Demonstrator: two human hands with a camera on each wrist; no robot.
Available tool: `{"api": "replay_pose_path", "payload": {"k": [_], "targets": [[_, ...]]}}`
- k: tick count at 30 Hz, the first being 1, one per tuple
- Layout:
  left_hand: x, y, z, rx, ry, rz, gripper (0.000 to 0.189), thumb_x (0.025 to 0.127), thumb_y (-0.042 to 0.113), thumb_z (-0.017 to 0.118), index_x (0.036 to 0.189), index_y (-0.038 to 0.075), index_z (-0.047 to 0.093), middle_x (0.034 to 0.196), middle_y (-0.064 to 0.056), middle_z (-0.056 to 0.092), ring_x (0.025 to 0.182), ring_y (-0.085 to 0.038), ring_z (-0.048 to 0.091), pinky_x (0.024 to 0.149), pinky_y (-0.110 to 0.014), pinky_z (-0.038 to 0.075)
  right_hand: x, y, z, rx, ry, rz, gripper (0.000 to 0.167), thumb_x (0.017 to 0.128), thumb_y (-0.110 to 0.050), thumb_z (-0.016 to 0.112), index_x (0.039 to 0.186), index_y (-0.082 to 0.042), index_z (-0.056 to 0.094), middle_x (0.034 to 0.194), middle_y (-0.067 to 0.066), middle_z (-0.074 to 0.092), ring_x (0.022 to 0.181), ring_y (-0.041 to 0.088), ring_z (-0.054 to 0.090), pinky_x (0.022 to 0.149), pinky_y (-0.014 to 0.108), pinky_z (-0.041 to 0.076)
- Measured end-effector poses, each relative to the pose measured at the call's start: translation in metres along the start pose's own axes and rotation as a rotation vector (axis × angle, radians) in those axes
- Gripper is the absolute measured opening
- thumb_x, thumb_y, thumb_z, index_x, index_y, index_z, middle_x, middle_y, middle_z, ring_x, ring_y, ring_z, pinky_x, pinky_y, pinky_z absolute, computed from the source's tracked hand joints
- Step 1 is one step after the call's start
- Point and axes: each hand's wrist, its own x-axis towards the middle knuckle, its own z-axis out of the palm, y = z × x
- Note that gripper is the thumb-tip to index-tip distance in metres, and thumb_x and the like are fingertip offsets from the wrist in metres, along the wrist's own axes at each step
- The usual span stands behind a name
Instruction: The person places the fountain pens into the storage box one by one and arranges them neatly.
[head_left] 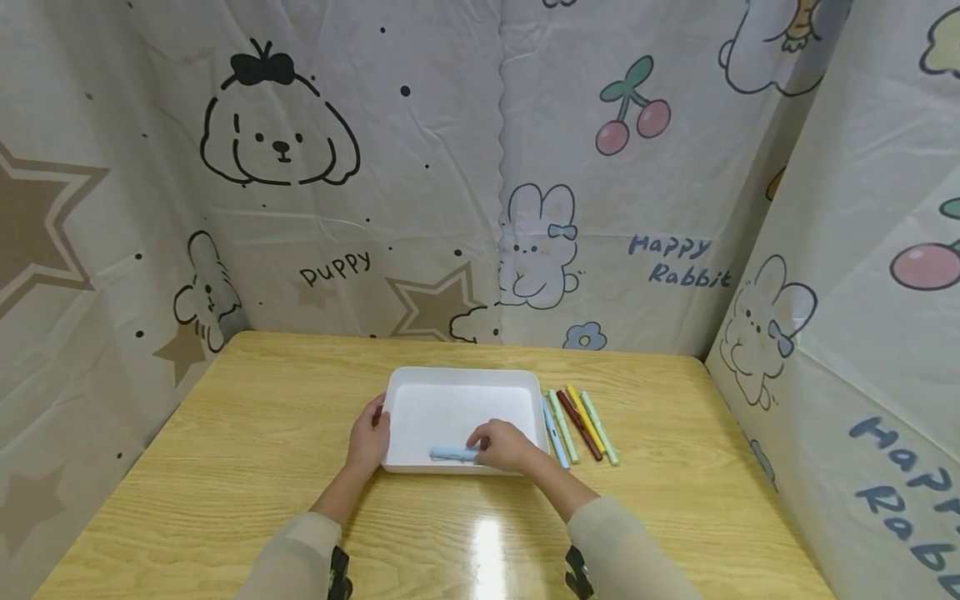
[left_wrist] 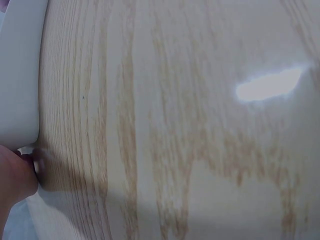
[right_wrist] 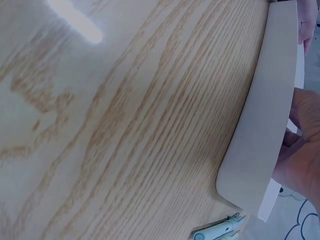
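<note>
A shallow white tray [head_left: 450, 408] lies on the table. My left hand [head_left: 369, 437] holds its left side; in the left wrist view that hand [left_wrist: 17, 175] is at the tray's corner, its fingertips mostly hidden. Inside the tray, along the front wall, lies a light blue pen [head_left: 452, 453]. My right hand [head_left: 504, 446] reaches in over the front right part and pinches the pen's right end. The right wrist view shows this hand [right_wrist: 302, 145] with bent fingers behind the tray wall [right_wrist: 260, 110], which hides the pen.
Several pens lie side by side against the tray's right side: a blue one [head_left: 555, 432], light green ones [head_left: 600, 427], a dark red one [head_left: 580, 425] and a yellow one [head_left: 587, 419]. The wooden table [head_left: 285, 417] is bordered by printed cloth [head_left: 435, 167] at the back and sides.
</note>
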Motion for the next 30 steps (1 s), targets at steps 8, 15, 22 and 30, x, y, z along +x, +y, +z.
{"api": "replay_pose_path", "payload": {"k": [8, 15, 22, 30], "targets": [[0.001, -0.001, 0.001, 0.003, 0.013, 0.015, 0.044, 0.099, 0.013, 0.036, 0.143, 0.005, 0.036, 0.13, -0.023, 0.049, 0.114, -0.034, 0.048, 0.097, -0.047, 0.041, -0.003, -0.002, -0.006, 0.0, 0.029, -0.005, 0.019, 0.081, -0.014, 0.068, 0.099, -0.008, 0.071, 0.091, 0.007, 0.064, 0.083, 0.017, 0.056, 0.071, 0.032, 0.047], [0.0, 0.001, 0.001, 0.0, -0.004, 0.008, 0.044, 0.099, 0.013, 0.036, 0.143, 0.006, 0.035, 0.133, -0.023, 0.047, 0.117, -0.033, 0.047, 0.099, -0.047, 0.04, -0.008, -0.005, -0.017, 0.013, 0.057, -0.017, 0.02, 0.083, -0.015, 0.068, 0.1, -0.005, 0.07, 0.089, 0.008, 0.062, 0.081, 0.018, 0.055, 0.068, 0.031, 0.046], [0.0, 0.0, 0.0, 0.007, -0.001, 0.003, 0.045, 0.1, 0.013, 0.035, 0.144, 0.006, 0.035, 0.134, -0.023, 0.046, 0.119, -0.034, 0.046, 0.1, -0.048, 0.039, -0.009, -0.002, -0.026, 0.012, 0.096, -0.032, 0.02, 0.084, -0.015, 0.066, 0.101, -0.005, 0.07, 0.084, 0.004, 0.06, 0.076, 0.014, 0.052, 0.064, 0.027, 0.043], [0.001, -0.002, 0.001, 0.007, -0.005, 0.0, 0.045, 0.1, 0.014, 0.035, 0.144, 0.007, 0.034, 0.134, -0.022, 0.046, 0.119, -0.033, 0.046, 0.101, -0.048, 0.039, -0.011, 0.004, -0.038, 0.027, 0.15, 0.003, 0.02, 0.084, -0.016, 0.066, 0.1, -0.005, 0.07, 0.086, 0.005, 0.062, 0.076, 0.014, 0.054, 0.066, 0.027, 0.044]]}}
